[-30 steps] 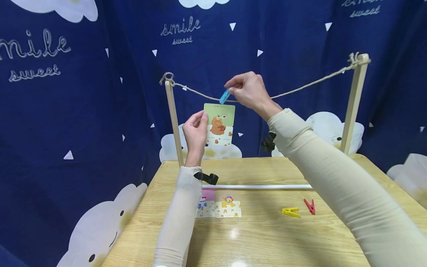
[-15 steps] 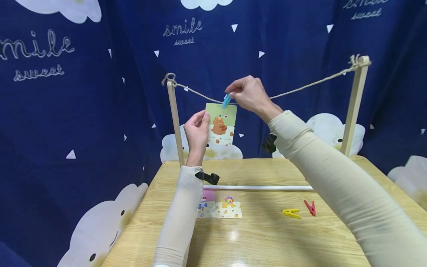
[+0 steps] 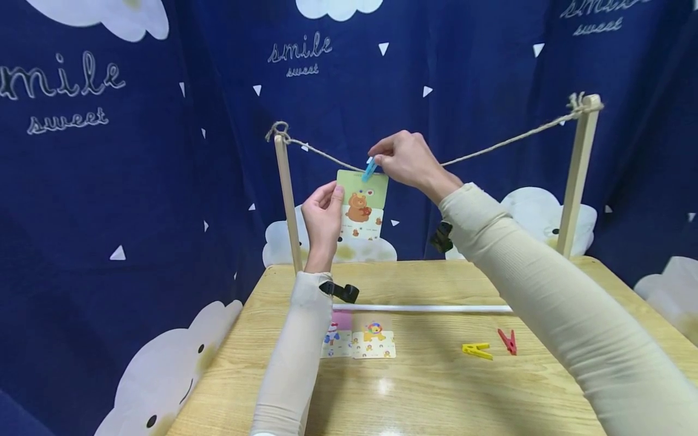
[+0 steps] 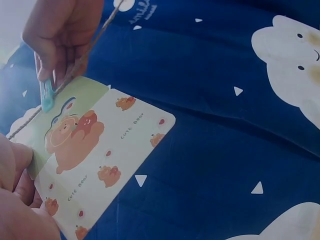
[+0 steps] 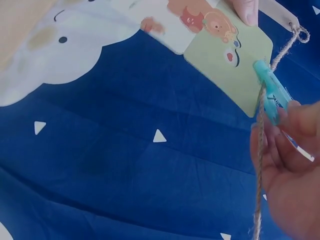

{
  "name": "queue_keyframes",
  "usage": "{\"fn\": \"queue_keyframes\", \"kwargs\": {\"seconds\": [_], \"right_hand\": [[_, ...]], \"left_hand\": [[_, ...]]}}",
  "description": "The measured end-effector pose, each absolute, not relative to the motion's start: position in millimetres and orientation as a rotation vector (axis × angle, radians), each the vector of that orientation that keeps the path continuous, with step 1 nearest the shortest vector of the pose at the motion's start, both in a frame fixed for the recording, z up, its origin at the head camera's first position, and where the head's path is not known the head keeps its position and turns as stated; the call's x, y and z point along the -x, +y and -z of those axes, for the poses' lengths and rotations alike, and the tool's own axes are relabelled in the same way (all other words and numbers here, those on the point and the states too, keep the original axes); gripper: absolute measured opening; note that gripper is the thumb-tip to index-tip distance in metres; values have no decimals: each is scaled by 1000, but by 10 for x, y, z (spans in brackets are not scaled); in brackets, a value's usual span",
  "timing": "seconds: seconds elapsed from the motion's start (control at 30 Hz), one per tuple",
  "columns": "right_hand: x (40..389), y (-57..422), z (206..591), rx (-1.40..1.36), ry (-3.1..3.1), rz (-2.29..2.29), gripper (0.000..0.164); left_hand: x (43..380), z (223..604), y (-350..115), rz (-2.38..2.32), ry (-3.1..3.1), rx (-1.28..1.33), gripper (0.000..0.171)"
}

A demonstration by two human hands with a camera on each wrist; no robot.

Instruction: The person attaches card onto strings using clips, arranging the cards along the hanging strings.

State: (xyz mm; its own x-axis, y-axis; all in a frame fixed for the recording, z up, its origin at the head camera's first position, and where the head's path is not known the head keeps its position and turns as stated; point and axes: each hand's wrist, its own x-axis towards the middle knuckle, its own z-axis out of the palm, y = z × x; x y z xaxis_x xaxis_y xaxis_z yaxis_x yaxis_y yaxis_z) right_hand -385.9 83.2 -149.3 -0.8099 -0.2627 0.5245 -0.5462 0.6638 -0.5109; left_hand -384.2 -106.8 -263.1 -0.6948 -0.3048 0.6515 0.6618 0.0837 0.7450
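Observation:
A bear card (image 3: 360, 209), green above and white below, hangs upright at the rope (image 3: 491, 144). My left hand (image 3: 323, 212) pinches its left edge between thumb and fingers. My right hand (image 3: 410, 158) pinches the handles of a light blue clothespin (image 3: 369, 170), whose tip overlaps the card's top edge. In the right wrist view the clothespin (image 5: 272, 92) sits across the rope and the card's green end, with fingertips on its handles. From the left wrist, the clothespin's tip (image 4: 47, 102) shows against the green part, right at the rope.
Two wooden posts (image 3: 579, 175) carry the rope. On the wooden table (image 3: 425, 387) lie a pink card (image 3: 341, 333), a lion card (image 3: 374, 336), a white rod (image 3: 425, 309), a yellow clothespin (image 3: 477, 350) and a red clothespin (image 3: 508, 341). A blue curtain stands behind.
My right hand has lowered the blue clothespin from above the card onto its top edge at the rope. My left hand still holds the card, nearly in place.

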Motion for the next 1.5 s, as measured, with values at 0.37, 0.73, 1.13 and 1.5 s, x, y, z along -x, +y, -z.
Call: {"fn": "queue_keyframes", "kwargs": {"seconds": [0.37, 0.73, 1.13, 1.5], "right_hand": [[3854, 871, 1486, -681, -2500, -919, 40], [3749, 941, 1518, -664, -2459, -901, 38], [3414, 1120, 1539, -700, -2328, -913, 37], [3081, 1345, 1744, -794, -2215, -779, 32]], "left_hand": [[3832, 2633, -1054, 1709, -1643, 350, 26], [3836, 2693, -1046, 1725, -1622, 323, 23], [3837, 2702, -1104, 1711, -1585, 378, 24], [3772, 2815, -1270, 1611, -1647, 350, 21]]}}
